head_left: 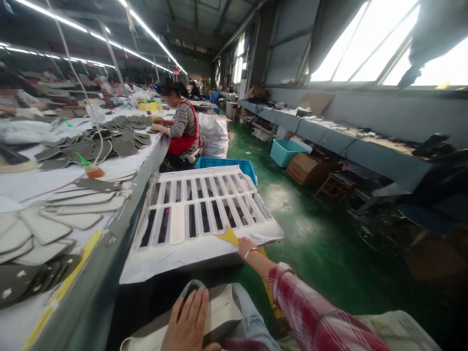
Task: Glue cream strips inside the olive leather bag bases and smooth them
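My left hand lies flat with fingers stretched out on a stack of grey-beige flat pieces resting on my lap. My right hand, on an arm in a red plaid sleeve, reaches forward to the near edge of a white slatted rack. Its fingers are pinched on a yellow triangular piece at the rack's edge. One pale strip lies along the slats.
A long workbench on the left carries several grey shoe-upper pieces and a small glue bottle. A seated person in a striped top and red apron works farther along. Blue bins, cardboard boxes and a green floor lie to the right.
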`<state>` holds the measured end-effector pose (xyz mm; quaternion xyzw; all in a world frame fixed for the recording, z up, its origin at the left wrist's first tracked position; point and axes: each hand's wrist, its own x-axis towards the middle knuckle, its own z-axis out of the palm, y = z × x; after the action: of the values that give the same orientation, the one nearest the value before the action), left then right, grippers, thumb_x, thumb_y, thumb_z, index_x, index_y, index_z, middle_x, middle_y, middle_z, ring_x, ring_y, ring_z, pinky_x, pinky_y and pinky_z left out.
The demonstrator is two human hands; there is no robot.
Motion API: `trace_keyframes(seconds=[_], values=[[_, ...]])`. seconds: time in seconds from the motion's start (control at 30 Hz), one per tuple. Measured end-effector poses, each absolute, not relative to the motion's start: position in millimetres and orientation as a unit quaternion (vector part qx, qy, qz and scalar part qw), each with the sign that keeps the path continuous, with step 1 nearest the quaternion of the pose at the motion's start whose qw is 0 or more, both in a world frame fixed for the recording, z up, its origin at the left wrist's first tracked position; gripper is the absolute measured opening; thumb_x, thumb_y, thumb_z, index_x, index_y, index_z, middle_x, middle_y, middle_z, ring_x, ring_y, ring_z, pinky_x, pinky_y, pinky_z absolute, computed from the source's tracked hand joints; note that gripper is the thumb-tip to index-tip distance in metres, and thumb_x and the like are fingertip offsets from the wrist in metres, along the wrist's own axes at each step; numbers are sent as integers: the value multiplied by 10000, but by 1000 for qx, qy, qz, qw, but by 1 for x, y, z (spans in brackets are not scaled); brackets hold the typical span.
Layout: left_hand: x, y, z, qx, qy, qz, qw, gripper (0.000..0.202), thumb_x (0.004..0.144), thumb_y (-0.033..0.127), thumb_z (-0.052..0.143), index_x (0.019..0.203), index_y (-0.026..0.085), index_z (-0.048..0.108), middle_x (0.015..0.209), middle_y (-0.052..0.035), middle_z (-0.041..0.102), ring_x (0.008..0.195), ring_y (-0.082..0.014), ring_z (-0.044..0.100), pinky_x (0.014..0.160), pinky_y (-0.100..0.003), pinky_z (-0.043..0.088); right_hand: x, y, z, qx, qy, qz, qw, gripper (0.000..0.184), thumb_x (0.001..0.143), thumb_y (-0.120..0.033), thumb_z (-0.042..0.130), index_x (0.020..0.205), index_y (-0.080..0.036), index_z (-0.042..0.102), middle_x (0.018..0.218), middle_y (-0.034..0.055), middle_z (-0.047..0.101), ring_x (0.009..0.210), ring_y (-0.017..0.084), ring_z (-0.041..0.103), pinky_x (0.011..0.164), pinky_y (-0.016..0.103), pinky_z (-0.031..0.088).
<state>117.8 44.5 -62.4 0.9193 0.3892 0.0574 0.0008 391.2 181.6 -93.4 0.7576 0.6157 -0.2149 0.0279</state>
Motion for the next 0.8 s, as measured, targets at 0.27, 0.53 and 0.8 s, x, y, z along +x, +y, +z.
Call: trace_keyframes(seconds=[0.27, 0.53, 0.8], values=[[139, 41, -25, 870, 482, -46, 96, 808, 696, 545, 541, 1345, 115, 325, 1336, -136, 423, 1172, -309, 399, 976, -453, 246, 381, 216, -130, 762, 601, -193, 148, 339, 860, -274, 506, 1173, -148, 475, 1172, 95, 496, 1048, 228, 496, 853, 448, 437], [148, 44, -14, 864, 490, -38, 110, 800, 712, 596, 510, 1344, 139, 328, 1267, -132, 477, 1127, -283, 411, 963, -434, 248, 382, 226, -135, 776, 583, -186, 151, 472, 815, -235, 547, 1237, -64, 422, 1127, 199, 524, 1051, 316, 504, 854, 532, 394], [154, 43, -15, 859, 501, -41, 94, 654, 787, 517, 459, 1348, 210, 319, 1225, -100, 495, 1065, -268, 449, 916, -431, 287, 383, 228, -115, 741, 608, -268, 100, 392, 868, -300, 491, 1226, -152, 430, 1196, 108, 481, 1054, 237, 495, 882, 469, 405]])
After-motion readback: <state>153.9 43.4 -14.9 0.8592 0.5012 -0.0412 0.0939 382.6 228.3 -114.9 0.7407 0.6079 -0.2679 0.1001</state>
